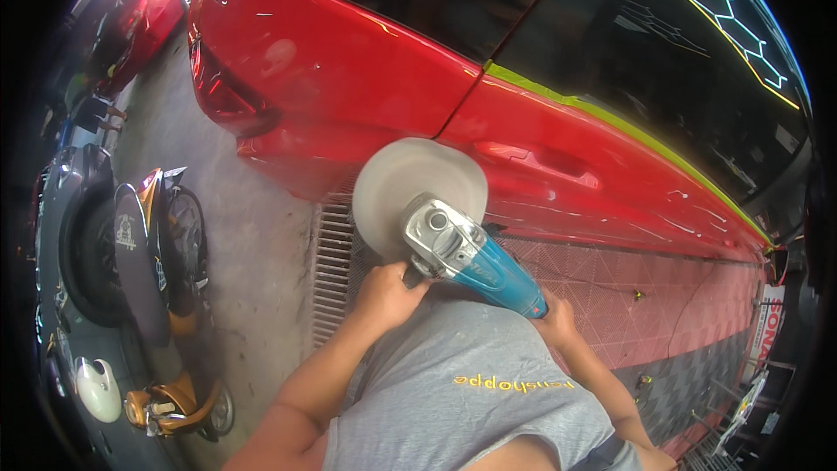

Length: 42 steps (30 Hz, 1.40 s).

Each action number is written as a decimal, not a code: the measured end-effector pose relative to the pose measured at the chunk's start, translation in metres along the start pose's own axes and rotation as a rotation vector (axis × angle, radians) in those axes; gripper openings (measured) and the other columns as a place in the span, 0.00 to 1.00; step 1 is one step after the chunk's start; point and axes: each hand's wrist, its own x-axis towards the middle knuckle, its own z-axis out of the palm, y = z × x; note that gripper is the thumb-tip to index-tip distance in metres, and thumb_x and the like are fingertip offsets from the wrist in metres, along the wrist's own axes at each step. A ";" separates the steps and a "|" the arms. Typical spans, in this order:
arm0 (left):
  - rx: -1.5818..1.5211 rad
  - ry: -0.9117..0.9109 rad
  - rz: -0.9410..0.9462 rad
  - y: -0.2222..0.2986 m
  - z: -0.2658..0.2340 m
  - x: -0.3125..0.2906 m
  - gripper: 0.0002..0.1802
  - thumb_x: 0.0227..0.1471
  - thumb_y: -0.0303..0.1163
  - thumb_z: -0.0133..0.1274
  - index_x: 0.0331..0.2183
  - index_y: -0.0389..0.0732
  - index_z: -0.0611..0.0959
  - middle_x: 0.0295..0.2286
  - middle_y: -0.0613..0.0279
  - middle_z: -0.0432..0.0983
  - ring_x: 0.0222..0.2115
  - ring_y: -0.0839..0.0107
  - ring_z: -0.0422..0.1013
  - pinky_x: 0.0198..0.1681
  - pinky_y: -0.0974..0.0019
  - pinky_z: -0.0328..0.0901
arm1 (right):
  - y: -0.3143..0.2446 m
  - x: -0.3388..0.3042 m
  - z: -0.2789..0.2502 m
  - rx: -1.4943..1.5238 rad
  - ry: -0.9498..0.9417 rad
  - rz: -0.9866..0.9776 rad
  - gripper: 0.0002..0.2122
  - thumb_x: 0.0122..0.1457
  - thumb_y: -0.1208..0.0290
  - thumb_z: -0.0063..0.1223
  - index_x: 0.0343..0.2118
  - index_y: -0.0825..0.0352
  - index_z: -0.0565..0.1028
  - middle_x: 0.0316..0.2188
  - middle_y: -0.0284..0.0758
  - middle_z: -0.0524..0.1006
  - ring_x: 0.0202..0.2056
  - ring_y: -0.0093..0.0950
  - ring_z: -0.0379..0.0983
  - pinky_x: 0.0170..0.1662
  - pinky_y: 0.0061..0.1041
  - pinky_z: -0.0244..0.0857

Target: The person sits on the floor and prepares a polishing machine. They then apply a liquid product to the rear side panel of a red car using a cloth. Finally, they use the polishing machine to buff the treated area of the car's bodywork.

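A teal and silver rotary polisher point(493, 275) is held in front of my body, slanting from upper left to lower right. My left hand point(388, 298) is closed around its dark side handle near the metal head. At the rear end of the teal body, my right hand point(555, 323) grips the machine, its fingers partly hidden. The round whitish polishing pad point(373, 196) faces the side of a red car point(349, 87), close to the rear door. Whether the pad touches the paint I cannot tell. Green masking tape point(567, 99) runs along the window's lower edge.
A motorcycle point(153, 253) and a yellow-brown scooter point(179, 406) stand at left beside a dark vehicle point(65, 296). A white helmet point(98, 390) is near them. A drain grate point(331, 270) borders red floor tiles point(645, 288). Another person point(91, 112) is at far left.
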 end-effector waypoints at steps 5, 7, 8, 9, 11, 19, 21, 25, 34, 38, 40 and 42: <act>-0.075 -0.068 -0.059 0.007 -0.009 -0.006 0.21 0.58 0.42 0.66 0.45 0.35 0.89 0.39 0.38 0.86 0.44 0.41 0.81 0.48 0.51 0.74 | -0.020 -0.012 -0.021 -0.036 -0.085 0.097 0.24 0.53 0.57 0.71 0.52 0.61 0.81 0.35 0.48 0.86 0.40 0.51 0.84 0.44 0.47 0.75; -0.085 -0.053 -0.068 0.011 -0.007 -0.009 0.21 0.58 0.42 0.66 0.45 0.34 0.88 0.40 0.38 0.86 0.44 0.42 0.81 0.48 0.51 0.73 | -0.026 -0.008 -0.031 -0.061 -0.107 0.090 0.23 0.53 0.58 0.71 0.50 0.61 0.81 0.34 0.49 0.85 0.40 0.52 0.83 0.44 0.47 0.75; -0.078 -0.043 -0.089 0.014 -0.008 -0.012 0.22 0.58 0.42 0.66 0.44 0.33 0.88 0.40 0.37 0.86 0.43 0.42 0.82 0.48 0.51 0.73 | -0.029 -0.004 -0.036 -0.090 -0.121 0.085 0.22 0.53 0.58 0.71 0.49 0.61 0.82 0.33 0.48 0.85 0.39 0.52 0.83 0.44 0.48 0.75; -0.072 -0.033 -0.110 0.016 -0.008 -0.014 0.22 0.58 0.42 0.66 0.44 0.32 0.88 0.39 0.37 0.86 0.43 0.42 0.82 0.48 0.51 0.73 | -0.032 -0.001 -0.039 -0.119 -0.136 0.081 0.21 0.53 0.58 0.71 0.48 0.61 0.82 0.33 0.48 0.85 0.39 0.52 0.83 0.44 0.48 0.75; -0.093 -0.021 -0.100 0.012 -0.006 -0.012 0.23 0.58 0.43 0.67 0.43 0.30 0.88 0.39 0.36 0.85 0.42 0.43 0.82 0.47 0.51 0.73 | -0.033 0.003 -0.040 -0.140 -0.131 0.064 0.19 0.52 0.59 0.70 0.45 0.61 0.81 0.32 0.48 0.85 0.39 0.52 0.83 0.43 0.48 0.75; -0.122 0.135 -0.011 0.001 0.014 0.008 0.21 0.53 0.42 0.71 0.37 0.31 0.89 0.33 0.39 0.86 0.37 0.46 0.84 0.42 0.53 0.75 | -0.024 0.025 -0.040 -0.202 0.065 -0.093 0.18 0.50 0.62 0.71 0.43 0.62 0.81 0.32 0.45 0.84 0.38 0.50 0.83 0.40 0.47 0.74; -0.149 0.207 0.035 -0.010 0.030 0.018 0.19 0.51 0.39 0.73 0.34 0.31 0.89 0.31 0.40 0.86 0.35 0.47 0.84 0.39 0.54 0.75 | -0.013 0.033 -0.038 -0.239 0.110 -0.144 0.19 0.48 0.63 0.71 0.44 0.62 0.82 0.32 0.43 0.84 0.37 0.49 0.83 0.39 0.47 0.74; -0.110 0.292 0.068 -0.027 0.043 0.032 0.16 0.48 0.37 0.73 0.32 0.33 0.89 0.29 0.41 0.85 0.33 0.45 0.83 0.36 0.52 0.75 | -0.010 0.043 -0.033 -0.234 0.205 -0.221 0.21 0.45 0.67 0.72 0.44 0.62 0.82 0.32 0.41 0.84 0.36 0.47 0.82 0.39 0.46 0.74; -0.111 0.393 0.052 -0.036 0.046 0.039 0.17 0.46 0.38 0.73 0.31 0.33 0.87 0.29 0.39 0.84 0.35 0.39 0.81 0.39 0.49 0.75 | -0.004 0.062 -0.035 -0.315 0.207 -0.303 0.27 0.43 0.67 0.72 0.51 0.64 0.82 0.34 0.42 0.85 0.37 0.46 0.83 0.41 0.44 0.77; -0.133 0.419 -0.062 -0.046 0.034 0.038 0.17 0.47 0.38 0.73 0.33 0.33 0.89 0.31 0.42 0.86 0.36 0.44 0.83 0.42 0.50 0.76 | -0.025 0.079 -0.045 -0.332 0.134 -0.324 0.30 0.45 0.62 0.73 0.54 0.65 0.81 0.37 0.45 0.86 0.38 0.46 0.84 0.41 0.44 0.77; -0.202 0.418 -0.099 -0.041 -0.004 0.032 0.18 0.50 0.38 0.73 0.35 0.33 0.89 0.33 0.43 0.87 0.37 0.46 0.84 0.42 0.51 0.75 | -0.059 0.093 -0.039 -0.324 0.077 -0.302 0.30 0.46 0.62 0.74 0.55 0.65 0.81 0.36 0.45 0.86 0.37 0.46 0.84 0.41 0.44 0.77; -0.207 0.419 -0.110 -0.058 -0.036 0.031 0.18 0.51 0.38 0.72 0.36 0.32 0.89 0.34 0.43 0.87 0.38 0.47 0.84 0.43 0.52 0.75 | -0.096 0.099 -0.028 -0.340 0.059 -0.314 0.30 0.47 0.59 0.74 0.54 0.65 0.80 0.35 0.46 0.86 0.35 0.47 0.84 0.40 0.45 0.77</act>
